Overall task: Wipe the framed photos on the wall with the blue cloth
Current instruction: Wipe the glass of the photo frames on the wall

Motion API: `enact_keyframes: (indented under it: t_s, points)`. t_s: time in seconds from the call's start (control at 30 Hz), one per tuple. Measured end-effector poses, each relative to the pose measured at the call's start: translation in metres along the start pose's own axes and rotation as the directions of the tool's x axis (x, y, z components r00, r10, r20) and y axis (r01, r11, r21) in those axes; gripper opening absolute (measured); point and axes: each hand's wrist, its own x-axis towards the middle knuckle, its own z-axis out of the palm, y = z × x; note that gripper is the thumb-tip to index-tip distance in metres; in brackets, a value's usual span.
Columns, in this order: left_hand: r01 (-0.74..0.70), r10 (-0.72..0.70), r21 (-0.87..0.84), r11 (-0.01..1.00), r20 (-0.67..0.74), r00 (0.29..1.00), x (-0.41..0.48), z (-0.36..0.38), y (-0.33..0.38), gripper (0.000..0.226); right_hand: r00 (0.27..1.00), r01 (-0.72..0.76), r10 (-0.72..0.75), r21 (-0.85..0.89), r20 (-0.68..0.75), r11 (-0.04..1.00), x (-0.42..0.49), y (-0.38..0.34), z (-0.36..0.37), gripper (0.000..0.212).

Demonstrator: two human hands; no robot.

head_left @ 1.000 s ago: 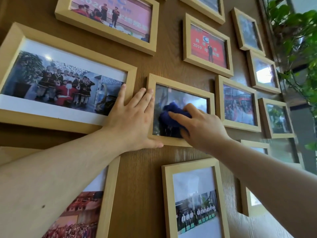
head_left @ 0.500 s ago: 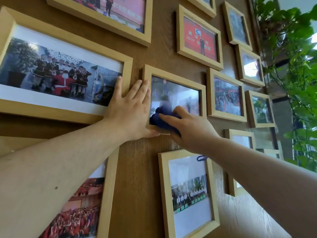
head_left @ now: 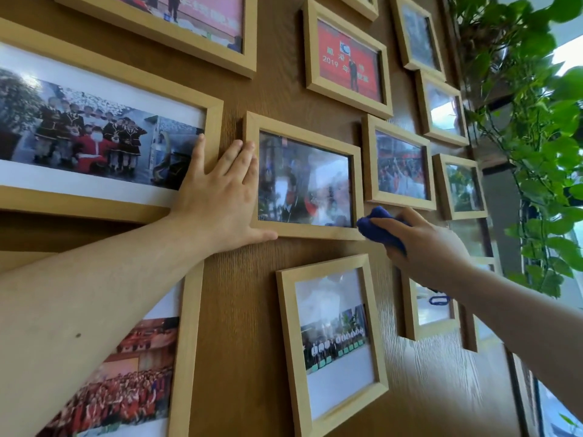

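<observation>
The cloth (head_left: 380, 230) has left the glass of the middle frame (head_left: 304, 181) and now sits at its lower right corner, bunched in the closed right hand (head_left: 426, 244). The left hand (head_left: 217, 200) stays flat and open on the wall (head_left: 239, 326), fingers against the frame's left edge, thumb under it.

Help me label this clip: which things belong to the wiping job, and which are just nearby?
In the job: blue cloth, right hand, left hand, middle framed photo, the other framed photos.
Just nearby: leafy plant, wooden wall.
</observation>
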Motion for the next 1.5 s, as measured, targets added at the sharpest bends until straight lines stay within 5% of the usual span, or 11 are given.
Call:
enact_keyframes:
  t_s: [0.23,0.37,0.7,0.87,1.03,1.3,1.5]
  points:
    - [-0.342,0.336,-0.052,0.938,-0.096,0.937,-0.038,-0.021,0.038,0.103,1.000,0.021,-0.020,0.099,-0.013,0.995,-0.041,-0.023,0.008,0.049]
    - [-0.426,0.432,-0.135,0.895,0.020,0.902,-0.057,-0.010,0.059,0.099,1.000,-0.003,0.003,0.147,0.004,0.989,-0.054,-0.047,0.016,0.048]
    - [-0.348,0.373,-0.165,0.923,0.157,0.914,-0.081,0.031,0.067,0.098,0.978,-0.202,0.184,0.257,0.092,0.945,-0.074,-0.092,0.056,0.051]
    - [-0.346,0.371,-0.172,0.923,0.144,0.917,-0.082,0.037,0.069,0.092,0.996,0.050,-0.073,0.319,0.060,0.947,-0.087,-0.125,0.056,0.055]
    - [-0.334,0.361,-0.191,0.923,0.128,0.924,-0.081,0.039,0.068,0.092,0.992,0.103,-0.114,0.198,0.045,0.975,-0.088,-0.104,0.061,0.054]
    - [-0.323,0.348,-0.187,0.928,0.122,0.929,-0.083,0.043,0.070,0.092,0.982,-0.181,0.169,0.177,0.079,0.967,-0.088,-0.071,0.070,0.052]
    - [-0.316,0.341,-0.196,0.928,0.107,0.934,-0.084,0.042,0.071,0.087,0.981,0.140,-0.171,0.270,0.092,0.953,-0.120,-0.114,0.076,0.055]
